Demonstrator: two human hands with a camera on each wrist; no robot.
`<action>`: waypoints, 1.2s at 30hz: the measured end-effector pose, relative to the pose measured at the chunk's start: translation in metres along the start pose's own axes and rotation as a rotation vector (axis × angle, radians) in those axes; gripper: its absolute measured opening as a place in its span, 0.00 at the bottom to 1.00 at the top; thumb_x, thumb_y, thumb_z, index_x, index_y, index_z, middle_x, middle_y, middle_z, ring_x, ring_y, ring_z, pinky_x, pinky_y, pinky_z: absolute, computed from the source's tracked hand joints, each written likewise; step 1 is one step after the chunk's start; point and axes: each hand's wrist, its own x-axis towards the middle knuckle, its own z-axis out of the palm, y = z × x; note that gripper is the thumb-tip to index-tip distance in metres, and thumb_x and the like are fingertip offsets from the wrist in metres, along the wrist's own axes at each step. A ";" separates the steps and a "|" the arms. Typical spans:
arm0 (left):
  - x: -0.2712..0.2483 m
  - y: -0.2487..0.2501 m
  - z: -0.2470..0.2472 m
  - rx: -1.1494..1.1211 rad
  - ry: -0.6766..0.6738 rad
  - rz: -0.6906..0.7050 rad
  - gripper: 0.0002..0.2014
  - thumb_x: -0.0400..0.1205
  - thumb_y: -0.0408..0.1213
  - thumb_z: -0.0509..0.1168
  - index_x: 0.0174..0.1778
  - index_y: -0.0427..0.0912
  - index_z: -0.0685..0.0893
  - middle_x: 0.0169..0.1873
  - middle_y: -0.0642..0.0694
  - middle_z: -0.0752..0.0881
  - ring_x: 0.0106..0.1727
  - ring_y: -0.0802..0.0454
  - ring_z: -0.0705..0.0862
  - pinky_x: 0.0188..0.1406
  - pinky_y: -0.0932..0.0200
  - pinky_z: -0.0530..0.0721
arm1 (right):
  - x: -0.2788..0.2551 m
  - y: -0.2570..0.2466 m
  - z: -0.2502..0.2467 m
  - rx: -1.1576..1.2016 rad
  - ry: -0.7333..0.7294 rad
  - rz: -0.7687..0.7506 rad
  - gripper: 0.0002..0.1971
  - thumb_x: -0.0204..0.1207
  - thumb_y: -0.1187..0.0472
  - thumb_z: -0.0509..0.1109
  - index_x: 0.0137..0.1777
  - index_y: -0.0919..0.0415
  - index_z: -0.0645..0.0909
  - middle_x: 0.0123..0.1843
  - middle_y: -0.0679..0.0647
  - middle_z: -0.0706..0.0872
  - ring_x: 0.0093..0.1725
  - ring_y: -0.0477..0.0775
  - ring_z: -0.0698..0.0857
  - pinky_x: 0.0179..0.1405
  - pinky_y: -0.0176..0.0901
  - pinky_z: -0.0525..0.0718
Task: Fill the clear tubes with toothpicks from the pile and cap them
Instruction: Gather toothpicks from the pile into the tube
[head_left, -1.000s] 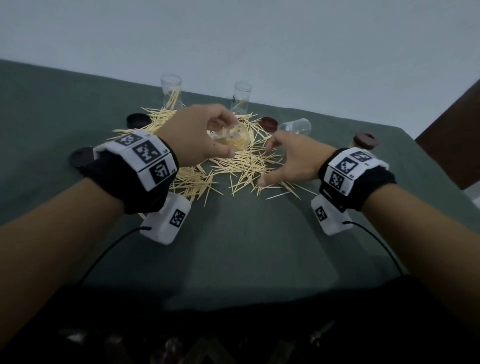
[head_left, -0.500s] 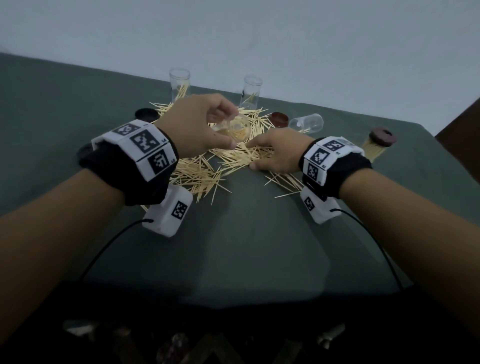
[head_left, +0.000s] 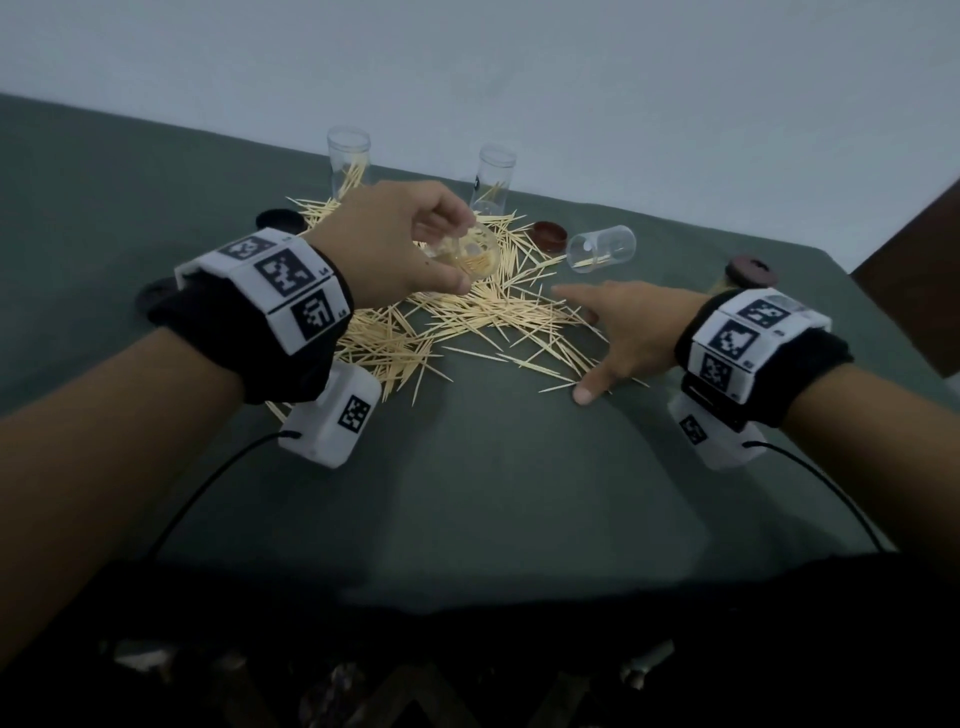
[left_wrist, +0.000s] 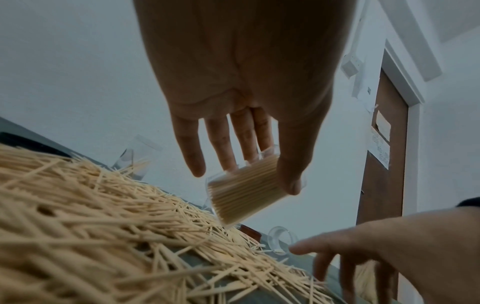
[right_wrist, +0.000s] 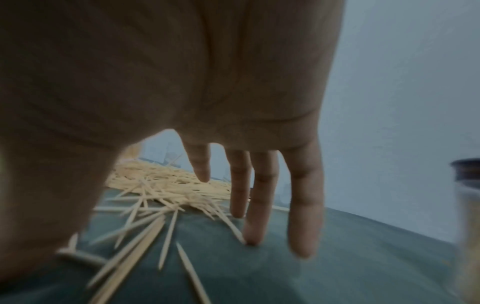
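left hand (head_left: 395, 244) gripping tube (head_left: 467, 252), toothpick pile (head_left: 467, 317)

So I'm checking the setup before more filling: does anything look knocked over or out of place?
Yes. One clear tube lies on its side at the pile's far right edge, nearly empty, while two tubes behind stand upright. The toothpicks sprawl loosely across the table.

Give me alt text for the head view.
The left hand holds a toothpick-filled clear tube tilted above the toothpick pile on a green table; the right hand, fingers spread, rests at the pile's right edge.
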 end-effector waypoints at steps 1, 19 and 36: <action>0.000 0.000 0.000 -0.001 -0.001 0.000 0.27 0.68 0.48 0.81 0.62 0.54 0.82 0.54 0.64 0.84 0.58 0.66 0.83 0.56 0.74 0.76 | 0.000 0.003 0.002 0.035 0.018 0.003 0.61 0.56 0.39 0.84 0.84 0.41 0.49 0.72 0.50 0.78 0.70 0.56 0.77 0.71 0.51 0.74; -0.002 -0.006 -0.002 0.053 0.010 -0.024 0.28 0.70 0.48 0.80 0.66 0.52 0.81 0.57 0.60 0.85 0.59 0.63 0.83 0.48 0.82 0.70 | 0.046 -0.018 0.004 0.177 0.317 -0.171 0.37 0.68 0.52 0.80 0.77 0.41 0.70 0.70 0.50 0.75 0.68 0.52 0.76 0.70 0.47 0.73; -0.002 -0.009 -0.007 0.017 0.009 -0.043 0.26 0.69 0.48 0.80 0.63 0.54 0.81 0.57 0.61 0.85 0.59 0.66 0.83 0.49 0.80 0.72 | 0.021 -0.026 0.002 0.154 0.094 -0.191 0.52 0.59 0.38 0.82 0.82 0.44 0.61 0.73 0.46 0.77 0.69 0.52 0.78 0.69 0.46 0.75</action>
